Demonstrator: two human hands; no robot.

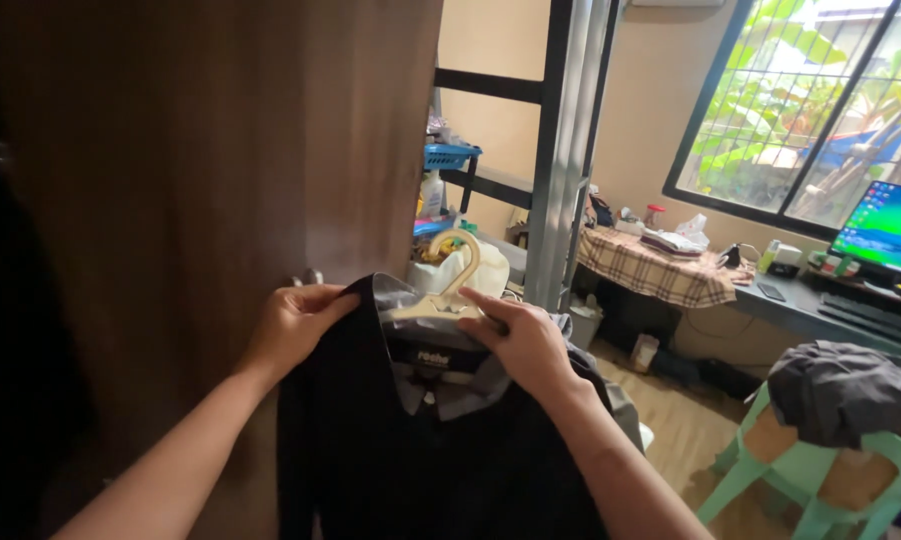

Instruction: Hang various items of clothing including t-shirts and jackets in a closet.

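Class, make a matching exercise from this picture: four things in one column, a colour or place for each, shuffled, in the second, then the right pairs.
Things:
1. hanger
2. shirt
3. basket
4. chair

Colour or place:
A. blue, on the shelf behind
B. cream, under the right hand
C. light green, at lower right with a grey cloth on it
D. black, held at the shoulder by the left hand

Pairs: 1-B, 2-D, 3-A, 4-C

Brown wardrobe door [200, 150] stood left; monitor [888, 232] glowed on desk; green plastic chair [820, 480] bore dark cloth [850, 388].
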